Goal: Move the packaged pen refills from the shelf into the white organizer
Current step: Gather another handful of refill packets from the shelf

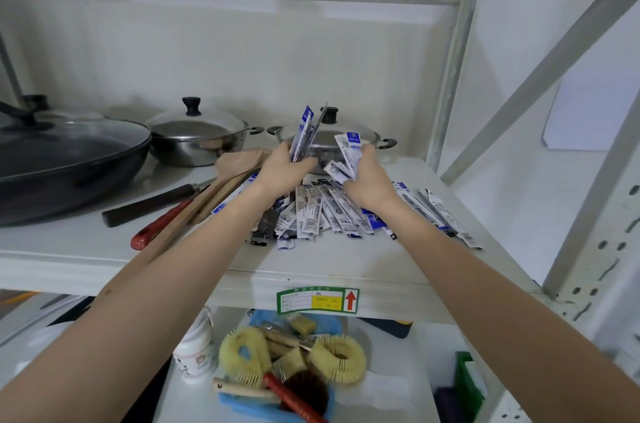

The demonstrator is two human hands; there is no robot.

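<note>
The grey metal shelf (346, 266) carries a dark wok (65, 159), two lidded steel pots (194, 138) and a loose fan of flat, glossy refill packets (332, 211), probably spread so handfuls come away easily. The left hand (280, 169) grips an upright bunch; the right hand (367, 180) clutches several more. No white organizer is in view.

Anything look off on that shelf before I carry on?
Yes. The refill packs lie in a loose, fanned heap among cookware, beside the spatulas; some near the front edge. Left hand and right hand each hold a bunch. No white organizer in view.
</note>
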